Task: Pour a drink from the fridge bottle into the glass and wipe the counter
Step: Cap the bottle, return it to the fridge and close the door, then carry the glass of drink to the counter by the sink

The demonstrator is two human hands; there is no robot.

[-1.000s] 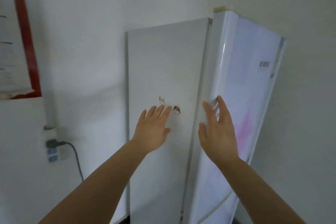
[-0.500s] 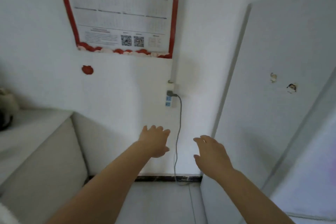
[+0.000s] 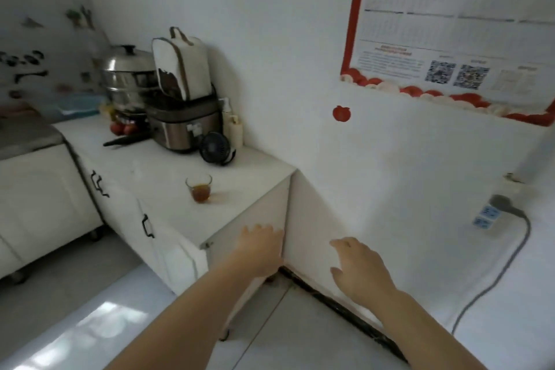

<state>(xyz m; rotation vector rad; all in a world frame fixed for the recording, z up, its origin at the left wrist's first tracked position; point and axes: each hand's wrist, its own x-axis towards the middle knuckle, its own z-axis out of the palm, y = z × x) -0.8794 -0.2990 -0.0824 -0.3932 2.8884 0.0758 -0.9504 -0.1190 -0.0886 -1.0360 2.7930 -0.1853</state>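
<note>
A small clear glass (image 3: 199,188) with brown drink in its lower part stands on the white counter (image 3: 168,171), near the counter's right end. My left hand (image 3: 260,249) hovers empty, fingers apart, below and right of the glass, in front of the cabinet's side panel. My right hand (image 3: 357,270) is also empty and spread, held before the white wall. No bottle and no cloth are in view. The fridge is out of the frame.
At the back of the counter stand a steel steamer pot (image 3: 129,75), a cooker (image 3: 186,126) with a white bag (image 3: 181,64) on top, a small black fan (image 3: 216,149), two pale bottles (image 3: 234,126) and a dark knife (image 3: 126,140). A wall socket (image 3: 488,215) with a grey cable is at right.
The view has swung left from the fridge to the counter. Both hands have left the fridge door and dropped lower, still empty.
</note>
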